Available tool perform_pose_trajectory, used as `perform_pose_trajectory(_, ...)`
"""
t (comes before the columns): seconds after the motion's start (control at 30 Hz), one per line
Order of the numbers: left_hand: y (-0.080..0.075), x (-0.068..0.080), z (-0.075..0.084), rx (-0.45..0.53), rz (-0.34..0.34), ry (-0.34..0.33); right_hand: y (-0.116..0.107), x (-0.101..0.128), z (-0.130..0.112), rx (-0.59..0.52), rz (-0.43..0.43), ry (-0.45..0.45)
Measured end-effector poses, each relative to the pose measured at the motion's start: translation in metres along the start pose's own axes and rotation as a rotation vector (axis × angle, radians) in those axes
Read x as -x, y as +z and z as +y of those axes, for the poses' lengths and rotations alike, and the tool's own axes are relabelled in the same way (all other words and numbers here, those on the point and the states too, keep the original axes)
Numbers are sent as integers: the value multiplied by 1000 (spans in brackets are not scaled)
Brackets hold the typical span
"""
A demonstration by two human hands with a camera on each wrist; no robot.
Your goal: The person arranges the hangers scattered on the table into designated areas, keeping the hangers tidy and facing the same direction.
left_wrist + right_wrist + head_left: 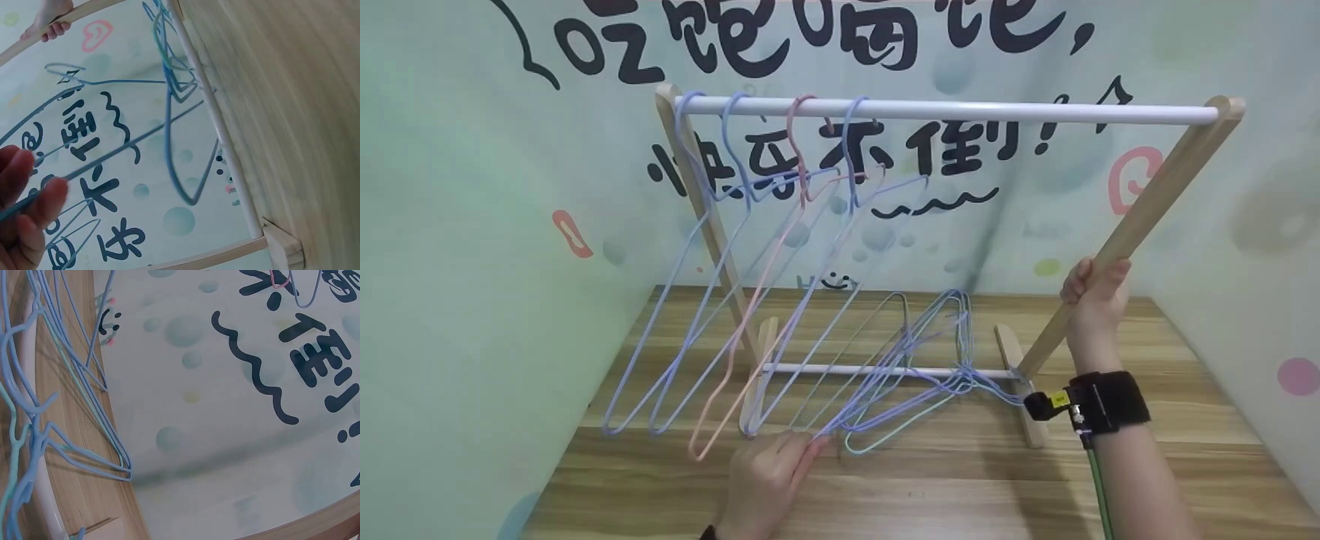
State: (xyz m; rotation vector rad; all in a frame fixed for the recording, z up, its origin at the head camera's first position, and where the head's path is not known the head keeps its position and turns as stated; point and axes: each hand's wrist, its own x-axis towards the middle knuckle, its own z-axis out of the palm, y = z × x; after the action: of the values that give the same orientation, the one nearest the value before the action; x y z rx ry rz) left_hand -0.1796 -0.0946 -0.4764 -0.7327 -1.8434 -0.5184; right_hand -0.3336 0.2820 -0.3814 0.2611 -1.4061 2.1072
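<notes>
Hanger wire (840,420) btwn left fingertips (814,448)

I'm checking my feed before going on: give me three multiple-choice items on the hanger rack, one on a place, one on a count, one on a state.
1. Where does the right hand grip?
A. top rail
B. the rack's right wooden leg
C. a hanger

2. How many hangers hang on the top rail?
A. two
B. four
C. seven

3. What does the left hand do?
A. pinches a blue hanger from the pile
B. lies flat
C. holds the pink hanger

Answers: 1 B, fingers wrap the slanted leg; 2 B, four hooks show; 3 A, fingertips close on blue wire.
</notes>
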Motion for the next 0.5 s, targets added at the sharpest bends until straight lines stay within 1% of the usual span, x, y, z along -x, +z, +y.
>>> perform_pose_trajectory(0.2,-9,-11,4,27,60,49,1,0,0,0,14,1)
perform_pose_trajectory(0.33,-15,-21,11,62,123,84,2,1,0,-4,29,3)
perform_pose_trajectory(0.5,-24,-38,22,81,215,130,2,1,0,10,40,-2)
